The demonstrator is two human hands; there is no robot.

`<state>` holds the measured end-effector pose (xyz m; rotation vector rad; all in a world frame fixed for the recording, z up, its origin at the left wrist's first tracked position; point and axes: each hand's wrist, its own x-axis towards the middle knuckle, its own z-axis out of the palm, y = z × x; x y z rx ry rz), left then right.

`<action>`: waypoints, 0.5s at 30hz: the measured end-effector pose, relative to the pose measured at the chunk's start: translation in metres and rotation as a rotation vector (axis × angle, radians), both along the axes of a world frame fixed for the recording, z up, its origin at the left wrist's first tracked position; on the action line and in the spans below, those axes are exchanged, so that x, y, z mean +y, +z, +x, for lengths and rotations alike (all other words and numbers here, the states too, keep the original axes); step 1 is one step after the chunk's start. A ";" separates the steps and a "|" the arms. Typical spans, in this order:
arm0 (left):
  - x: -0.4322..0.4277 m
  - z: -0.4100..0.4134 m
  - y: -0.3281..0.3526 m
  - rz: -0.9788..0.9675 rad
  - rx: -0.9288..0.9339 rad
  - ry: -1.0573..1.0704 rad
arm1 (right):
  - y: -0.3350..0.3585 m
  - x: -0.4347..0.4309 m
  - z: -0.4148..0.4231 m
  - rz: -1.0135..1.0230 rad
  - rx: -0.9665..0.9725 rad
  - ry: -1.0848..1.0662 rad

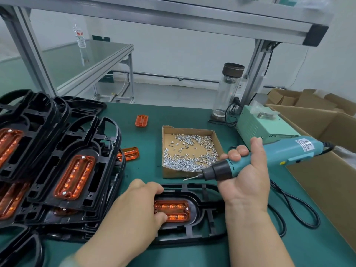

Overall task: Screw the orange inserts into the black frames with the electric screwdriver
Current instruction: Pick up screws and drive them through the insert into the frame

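Orange insert (pixel 173 210) sits in black frame (pixel 204 191) (cardboard tray (pixel 173 173) holds screws (pixel 185 162)).

green bench (pixel 173 116) | frame stack (pixel 38 116) left | screw box (pixel 173 172) centre | loose orange insert (pixel 141 120) | power unit (pixel 256 126) right

white walls (pixel 192 54) rose behind an aluminium frame (pixel 134 12); a glass-topped table (pixel 96 53) stood on pale floor (pixel 173 93).

This is a factory assembly station. A green-topped bench (pixel 173 116) sits under an aluminium-profile frame (pixel 250 22). Black frames (pixel 48 132) are stacked at nine o'clock. A tray of screws (pixel 189 149) lies at centre, a power unit (pixel 264 126) at two o'clock, open cartons (pixel 317 120) at three, and another bench (pixel 96 53) at eleven.
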<state>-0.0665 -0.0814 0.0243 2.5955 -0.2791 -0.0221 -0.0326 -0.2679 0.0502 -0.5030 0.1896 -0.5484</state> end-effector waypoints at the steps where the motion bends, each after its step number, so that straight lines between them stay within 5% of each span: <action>1: 0.000 0.002 -0.002 -0.038 0.016 0.005 | -0.001 0.000 0.000 -0.007 0.002 0.004; 7: -0.008 0.008 -0.011 -0.175 0.065 -0.034 | -0.005 0.005 0.003 -0.145 0.063 0.002; 15: 0.002 0.011 -0.011 -0.110 0.093 -0.107 | -0.005 0.011 0.001 -0.286 0.030 0.069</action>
